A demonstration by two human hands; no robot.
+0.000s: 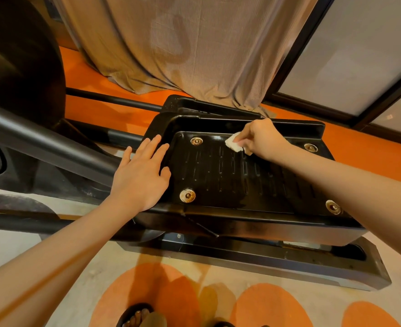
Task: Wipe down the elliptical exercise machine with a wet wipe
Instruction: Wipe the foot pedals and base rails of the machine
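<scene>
- Sandalled foot [137,315] stands at 6 o'clock on an orange-spotted rug [268,305].
- Left hand [140,173] lies flat, fingers straight and spread, on the pedal's [230,175] 9 o'clock rim.
- Right hand [261,138] pinches a white wipe [233,143] with curled fingers, pressing it to the pedal's ribbed tread at 12 o'clock.
- Four rusty bolts [187,195] mark the tread's corners.
- Curtain [183,43] hangs beyond the pedal at 12 o'clock.
</scene>
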